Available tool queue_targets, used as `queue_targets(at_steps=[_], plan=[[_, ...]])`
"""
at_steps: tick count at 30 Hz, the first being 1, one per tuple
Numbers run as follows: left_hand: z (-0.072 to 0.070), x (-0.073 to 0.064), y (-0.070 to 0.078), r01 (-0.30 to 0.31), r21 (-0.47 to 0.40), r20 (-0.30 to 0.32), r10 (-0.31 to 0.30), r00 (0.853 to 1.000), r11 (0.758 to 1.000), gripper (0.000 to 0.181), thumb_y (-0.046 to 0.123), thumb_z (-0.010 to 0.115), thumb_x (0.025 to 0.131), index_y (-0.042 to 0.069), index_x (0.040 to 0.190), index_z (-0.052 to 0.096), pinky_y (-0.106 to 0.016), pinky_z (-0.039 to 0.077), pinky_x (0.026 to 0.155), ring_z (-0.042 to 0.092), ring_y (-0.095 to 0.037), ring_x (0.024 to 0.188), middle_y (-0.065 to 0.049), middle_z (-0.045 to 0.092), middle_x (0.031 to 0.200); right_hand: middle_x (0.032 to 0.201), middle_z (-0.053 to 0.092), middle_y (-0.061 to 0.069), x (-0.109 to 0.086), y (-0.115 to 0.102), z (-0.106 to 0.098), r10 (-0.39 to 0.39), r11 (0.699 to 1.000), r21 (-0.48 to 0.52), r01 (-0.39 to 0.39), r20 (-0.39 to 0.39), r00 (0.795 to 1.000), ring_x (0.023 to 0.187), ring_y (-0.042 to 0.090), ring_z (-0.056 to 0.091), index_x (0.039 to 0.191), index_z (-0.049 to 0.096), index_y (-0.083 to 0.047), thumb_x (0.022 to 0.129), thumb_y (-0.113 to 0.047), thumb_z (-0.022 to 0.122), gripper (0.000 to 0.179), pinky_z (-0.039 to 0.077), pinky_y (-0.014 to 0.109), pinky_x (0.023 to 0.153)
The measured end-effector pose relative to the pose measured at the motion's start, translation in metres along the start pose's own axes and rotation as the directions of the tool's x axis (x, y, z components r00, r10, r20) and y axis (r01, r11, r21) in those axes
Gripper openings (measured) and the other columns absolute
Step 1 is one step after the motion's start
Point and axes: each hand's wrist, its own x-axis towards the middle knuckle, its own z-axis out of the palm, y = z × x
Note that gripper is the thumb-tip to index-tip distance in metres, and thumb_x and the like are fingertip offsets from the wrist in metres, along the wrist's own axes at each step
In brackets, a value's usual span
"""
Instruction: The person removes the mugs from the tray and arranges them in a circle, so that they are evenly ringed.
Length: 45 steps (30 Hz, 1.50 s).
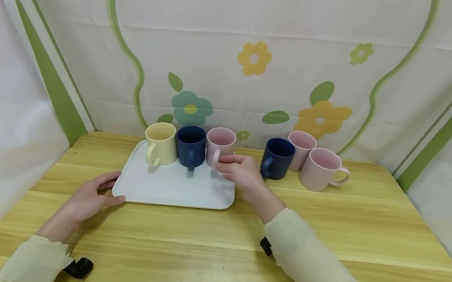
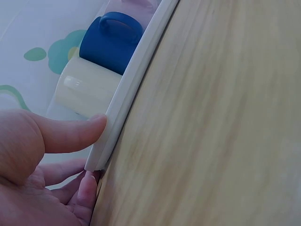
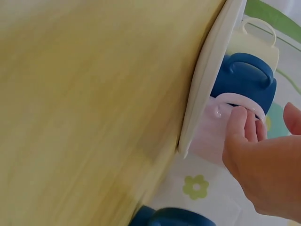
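Observation:
A white tray (image 1: 172,189) lies on the table with a yellow mug (image 1: 161,144), a dark blue mug (image 1: 190,146) and a pink mug (image 1: 215,148) in a row along its back. At the tray's front left corner my left hand (image 1: 92,195) holds the rim, thumb (image 2: 77,134) on the front edge and fingers around the side. My right hand (image 1: 243,174) touches the handle (image 3: 242,101) of the pink mug with fairly straight fingertips. Its thumb (image 3: 292,117) stands apart from the fingers in the right wrist view.
Right of the tray stand another dark blue mug (image 1: 278,160) and two pink ones: a rear pink mug (image 1: 300,153) and a front pink mug (image 1: 319,172), its handle turned right. A flowered curtain (image 1: 220,54) hangs behind the wooden table (image 1: 210,258).

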Motion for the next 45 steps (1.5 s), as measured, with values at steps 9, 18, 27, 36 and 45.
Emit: queue_targets(at_steps=[9,18,27,36,45], plan=[[0.002,0.001,-0.001,0.001,-0.022,-0.002,-0.001,1.000,1.000,0.090,0.022,0.073,0.102,0.001,0.169,0.018,-0.055,0.037,0.114,0.037,-0.048,0.149,-0.032,0.033,0.166,0.145,0.063,0.016,0.012,0.002,0.012,0.050,0.986,0.160,-0.056,0.038,0.998,0.129,0.031,0.065,0.134,0.069,0.004,0.099,-0.006,0.072,0.036,0.051,0.044,0.114],[0.002,0.000,-0.001,0.005,-0.029,-0.005,-0.005,1.000,1.000,0.091,0.023,0.074,0.101,0.002,0.170,0.018,-0.057,0.034,0.116,0.035,-0.047,0.150,-0.030,0.034,0.167,0.143,0.064,0.017,0.017,0.001,0.013,0.072,0.972,0.216,-0.087,0.079,0.994,0.134,0.033,0.061,0.135,0.067,0.003,0.102,-0.005,0.067,0.034,0.048,0.046,0.118],[0.004,0.002,0.000,0.003,-0.036,-0.002,-0.003,1.000,0.999,0.090,0.022,0.073,0.102,0.003,0.170,0.018,-0.057,0.033,0.117,0.035,-0.046,0.150,-0.030,0.034,0.167,0.108,0.067,0.012,0.018,-0.001,0.009,0.062,0.972,0.227,-0.064,0.015,0.998,0.107,0.026,0.062,0.125,0.068,0.009,0.111,-0.009,0.053,0.028,0.050,0.050,0.115],[0.004,0.002,0.001,0.006,-0.048,-0.007,-0.006,1.000,0.999,0.090,0.021,0.074,0.101,0.001,0.169,0.019,-0.056,0.033,0.117,0.036,-0.046,0.149,-0.030,0.034,0.166,0.097,0.071,0.007,0.015,-0.007,0.007,0.064,0.981,0.189,-0.046,-0.087,0.994,0.093,0.017,0.070,0.113,0.074,0.006,0.111,-0.009,0.053,0.026,0.054,0.039,0.107],[0.002,0.000,0.001,0.005,-0.037,-0.014,-0.006,1.000,0.999,0.091,0.022,0.075,0.100,0.001,0.169,0.019,-0.057,0.033,0.117,0.036,-0.046,0.149,-0.031,0.035,0.166,0.093,0.071,0.008,0.003,-0.010,0.006,0.041,0.991,0.133,-0.029,-0.090,0.995,0.086,0.018,0.065,0.108,0.076,0.004,0.109,-0.008,0.054,0.026,0.052,0.041,0.095]])
